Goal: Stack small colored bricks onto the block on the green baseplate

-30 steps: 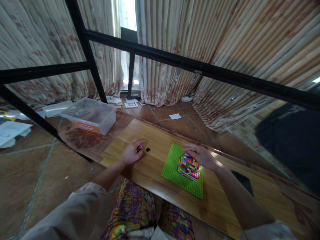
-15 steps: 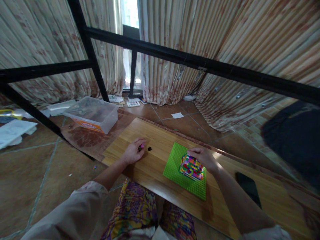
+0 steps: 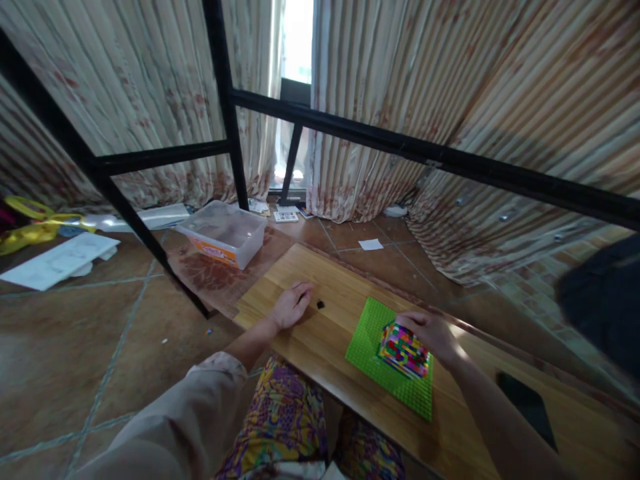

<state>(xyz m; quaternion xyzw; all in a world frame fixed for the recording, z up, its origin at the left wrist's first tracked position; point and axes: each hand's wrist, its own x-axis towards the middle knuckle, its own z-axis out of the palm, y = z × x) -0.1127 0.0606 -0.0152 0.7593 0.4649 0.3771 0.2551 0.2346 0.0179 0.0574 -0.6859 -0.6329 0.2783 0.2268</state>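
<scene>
A multicoloured block of building bricks (image 3: 404,352) stands on a green baseplate (image 3: 367,340) on the wooden table. My right hand (image 3: 427,332) is closed at the block's far edge, its fingertips touching the top there. Whether a single brick sits between those fingertips is hidden. To the left, my left hand (image 3: 293,307) rests on the table with its fingers curled in. Small pink and dark bricks showed in it half a second ago; now the fingers cover them. A small black piece (image 3: 321,305) lies just right of that hand.
A dark phone (image 3: 527,407) lies at the table's right, under my right forearm. Beyond the left end, a clear plastic bin (image 3: 227,237) stands on the floor. Black metal bars (image 3: 350,133) cross in front of the curtains. A white paper (image 3: 371,245) lies on the tiles.
The view has swung left, so everything sits further right. My left hand has turned and its fingers have curled over the small bricks. My right hand stays at the block's far edge.
</scene>
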